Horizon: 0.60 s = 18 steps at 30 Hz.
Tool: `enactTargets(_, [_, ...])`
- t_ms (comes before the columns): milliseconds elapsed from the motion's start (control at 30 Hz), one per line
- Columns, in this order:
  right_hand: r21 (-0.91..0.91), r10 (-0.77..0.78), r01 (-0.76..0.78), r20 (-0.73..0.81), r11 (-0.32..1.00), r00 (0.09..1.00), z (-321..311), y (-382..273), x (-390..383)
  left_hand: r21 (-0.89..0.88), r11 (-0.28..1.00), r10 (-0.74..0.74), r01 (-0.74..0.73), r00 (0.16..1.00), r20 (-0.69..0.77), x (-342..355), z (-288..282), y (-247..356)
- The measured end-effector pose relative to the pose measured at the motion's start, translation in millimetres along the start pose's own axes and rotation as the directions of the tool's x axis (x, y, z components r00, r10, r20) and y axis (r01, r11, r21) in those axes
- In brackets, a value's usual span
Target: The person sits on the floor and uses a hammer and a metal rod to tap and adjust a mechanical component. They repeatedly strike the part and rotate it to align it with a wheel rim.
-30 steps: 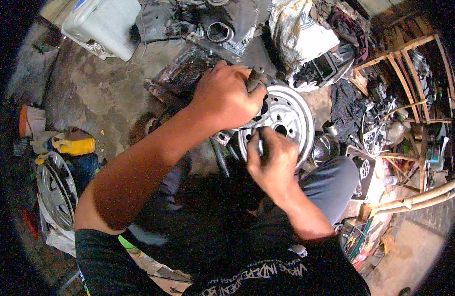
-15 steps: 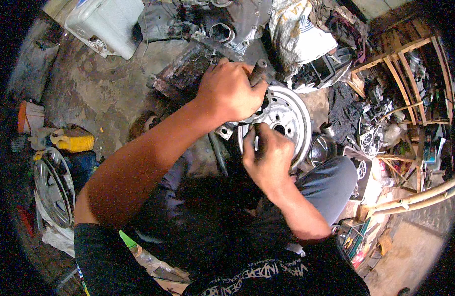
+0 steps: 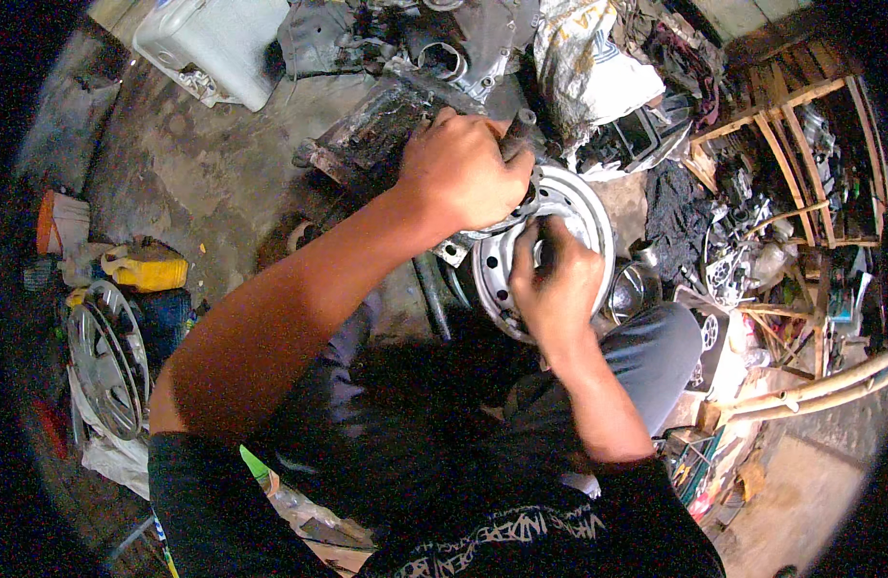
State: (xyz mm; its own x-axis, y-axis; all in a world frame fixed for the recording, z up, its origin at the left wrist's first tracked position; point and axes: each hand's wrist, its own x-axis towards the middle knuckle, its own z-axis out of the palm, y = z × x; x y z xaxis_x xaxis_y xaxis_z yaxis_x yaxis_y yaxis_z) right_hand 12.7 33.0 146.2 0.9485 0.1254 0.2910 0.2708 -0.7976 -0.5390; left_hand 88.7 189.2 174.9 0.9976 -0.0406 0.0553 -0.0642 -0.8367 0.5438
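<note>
Low in front of me lies a silver steel wheel rim (image 3: 494,301) with holes round its centre. My left hand (image 3: 465,169) is closed around a grimy upright cylindrical metal part (image 3: 524,123), above a holed metal bracket (image 3: 452,249) at the rim's upper left edge. My right hand (image 3: 557,284) rests over the middle of the rim, fingers curled in; what they hold, if anything, is hidden. Behind my left hand is a rusty, greasy metal assembly (image 3: 352,130), and a dark tube (image 3: 434,299) runs down beside the rim.
A pale plastic container (image 3: 212,48) stands back left; a yellow jug (image 3: 147,270) and hubcaps (image 3: 106,356) lie left. Engine parts (image 3: 482,43), a white sack (image 3: 598,72) and a black cloth (image 3: 675,222) lie behind and right. A wooden rack (image 3: 800,96) with clutter is far right.
My right hand has moved up and to the right across the rim, uncovering holes on its left side. My left hand has shifted slightly right and up, still gripping the cylindrical part.
</note>
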Motion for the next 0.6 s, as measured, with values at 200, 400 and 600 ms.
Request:
enactTargets(200, [-0.022, -0.01, 0.009, -0.014, 1.0, 1.0, -0.1, 1.9, -0.1, -0.033, 0.999, 0.019, -0.019, 1.0, 0.016, 0.8, 1.7, -2.1])
enactTargets(400, [0.01, -0.074, 0.074, 0.052, 0.997, 0.996, -0.7, -9.8, -9.9, -0.085, 0.996, -0.003, 0.005, 1.0, 0.026, -0.2, 0.4, 0.2])
enactTargets(600, [-0.02, -0.019, 0.021, 0.063, 1.0, 0.998, -5.7, -8.6, 0.1, -0.055, 0.998, -0.028, 0.028, 1.0, 0.003, -1.5, -1.5, 4.0])
